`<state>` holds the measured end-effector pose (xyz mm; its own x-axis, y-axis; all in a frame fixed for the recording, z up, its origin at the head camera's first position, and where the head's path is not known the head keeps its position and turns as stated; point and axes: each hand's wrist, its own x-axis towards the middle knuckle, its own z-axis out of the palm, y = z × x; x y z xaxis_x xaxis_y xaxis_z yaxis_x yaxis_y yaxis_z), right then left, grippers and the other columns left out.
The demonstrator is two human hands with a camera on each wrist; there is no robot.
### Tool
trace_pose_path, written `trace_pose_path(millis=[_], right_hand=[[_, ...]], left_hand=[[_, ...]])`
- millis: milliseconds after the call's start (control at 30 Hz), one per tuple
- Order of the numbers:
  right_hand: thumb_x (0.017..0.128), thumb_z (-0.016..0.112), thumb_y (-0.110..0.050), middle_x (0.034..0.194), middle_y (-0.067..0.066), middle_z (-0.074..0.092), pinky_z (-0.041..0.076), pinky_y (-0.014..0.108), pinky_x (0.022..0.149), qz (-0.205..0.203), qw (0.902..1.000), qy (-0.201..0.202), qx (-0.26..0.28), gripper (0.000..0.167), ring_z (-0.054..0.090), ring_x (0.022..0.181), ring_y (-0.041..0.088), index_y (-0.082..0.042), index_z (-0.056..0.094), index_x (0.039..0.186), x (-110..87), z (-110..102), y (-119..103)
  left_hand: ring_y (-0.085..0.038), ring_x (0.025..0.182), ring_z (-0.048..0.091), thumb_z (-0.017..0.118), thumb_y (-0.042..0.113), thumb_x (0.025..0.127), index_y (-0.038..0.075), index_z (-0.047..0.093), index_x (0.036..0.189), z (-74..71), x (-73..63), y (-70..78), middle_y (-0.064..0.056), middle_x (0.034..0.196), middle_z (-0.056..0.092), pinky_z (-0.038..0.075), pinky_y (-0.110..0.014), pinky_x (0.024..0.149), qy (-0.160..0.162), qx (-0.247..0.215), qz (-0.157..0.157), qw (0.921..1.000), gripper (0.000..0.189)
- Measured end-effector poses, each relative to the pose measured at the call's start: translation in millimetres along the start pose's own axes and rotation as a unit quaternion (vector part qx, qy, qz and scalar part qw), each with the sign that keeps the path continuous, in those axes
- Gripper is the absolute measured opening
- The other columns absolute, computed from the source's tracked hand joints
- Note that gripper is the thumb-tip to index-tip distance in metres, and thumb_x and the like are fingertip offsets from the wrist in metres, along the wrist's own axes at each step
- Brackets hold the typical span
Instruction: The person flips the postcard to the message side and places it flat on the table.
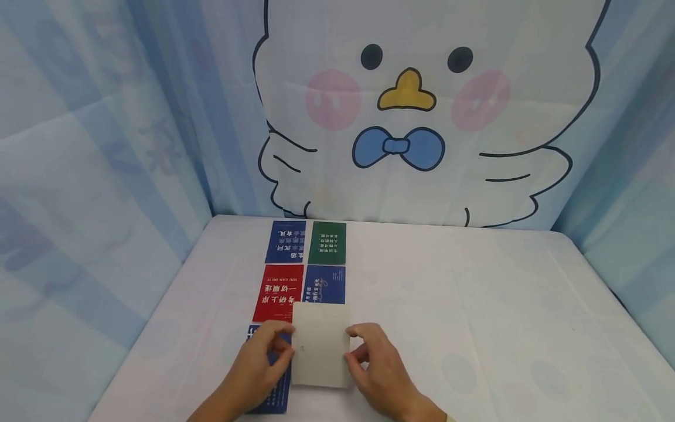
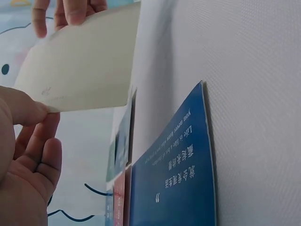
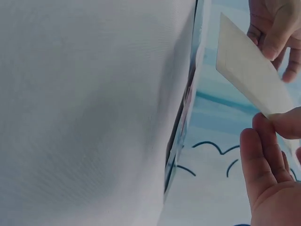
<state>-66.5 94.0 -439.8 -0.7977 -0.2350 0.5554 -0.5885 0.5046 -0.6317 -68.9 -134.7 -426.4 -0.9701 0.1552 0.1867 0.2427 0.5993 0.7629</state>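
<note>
A cream-coloured blank card [image 1: 320, 346] is held by its two long sides, raised off the table in both wrist views. My left hand [image 1: 263, 360] pinches its left edge between thumb and fingers. On the opposite edge, my right hand [image 1: 381, 370] pinches it the same way. Under my left hand lies a blue card [image 2: 188, 155] with white print, partly hidden in the head view. Just beyond the held card are a red card [image 1: 278, 290] and another blue card [image 1: 328, 281], the latter partly covered by it in this view.
At the far end of the two columns lie a blue card [image 1: 285, 241] and a green card [image 1: 327, 242], both printed in white. The white-covered table [image 1: 474, 316] stretches to the right. A curtain [image 1: 401, 193] with a cartoon figure hangs behind it.
</note>
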Motion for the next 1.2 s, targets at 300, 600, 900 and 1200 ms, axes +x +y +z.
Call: trace_pose_path(millis=[300, 600, 900, 1200], right_hand=[[0.084, 0.073, 0.007, 0.116, 0.008, 0.058, 0.055, 0.022, 0.066, 0.089, 0.9919, -0.091, -0.001, 0.044, 0.06, 0.075, 0.001, 0.001, 0.056, 0.123, 4.4, -4.7, -4.7], [0.087, 0.074, -0.001, 0.111, 0.004, 0.055, 0.055, 0.019, 0.069, 0.154, 0.9735, -0.167, 0.026, 0.036, 0.06, 0.077, 0.002, -0.001, 0.062, 0.121, 6.8, -3.7, -4.1], [0.089, 0.072, -0.004, 0.111, 0.002, 0.053, 0.053, 0.019, 0.068, 0.166, 0.9643, -0.206, -0.009, 0.038, 0.054, 0.076, 0.002, -0.003, 0.061, 0.125, 7.3, -0.6, -1.3], [0.087, 0.075, -0.007, 0.109, 0.003, 0.052, 0.051, 0.022, 0.066, 0.149, 0.9599, -0.232, -0.047, 0.045, 0.053, 0.074, 0.002, -0.001, 0.06, 0.129, 8.4, -0.5, 1.1]], left_hand=[[-0.001, 0.084, 0.057, 0.08, 0.001, 0.082, 0.013, 0.067, 0.118, 2.8, 0.9, -3.0, 0.008, 0.108, 0.059, 0.057, -0.026, 0.082, -0.009, 0.034, 0.016, 0.9993, 0.04], [-0.008, 0.08, 0.054, 0.082, 0.012, 0.083, 0.012, 0.068, 0.114, 2.7, 2.3, -2.3, 0.008, 0.092, 0.054, 0.058, -0.028, 0.08, -0.052, 0.059, -0.034, 0.9963, 0.034], [-0.012, 0.085, 0.053, 0.082, 0.013, 0.082, 0.014, 0.069, 0.114, 7.5, 5.7, -5.1, 0.005, 0.096, 0.055, 0.057, -0.033, 0.085, -0.099, 0.085, -0.072, 0.9888, 0.034], [-0.024, 0.106, 0.057, 0.084, 0.019, 0.081, 0.016, 0.069, 0.118, 7.7, 8.7, -7.6, -0.002, 0.116, 0.06, 0.048, -0.053, 0.098, -0.151, 0.125, -0.086, 0.977, 0.041]])
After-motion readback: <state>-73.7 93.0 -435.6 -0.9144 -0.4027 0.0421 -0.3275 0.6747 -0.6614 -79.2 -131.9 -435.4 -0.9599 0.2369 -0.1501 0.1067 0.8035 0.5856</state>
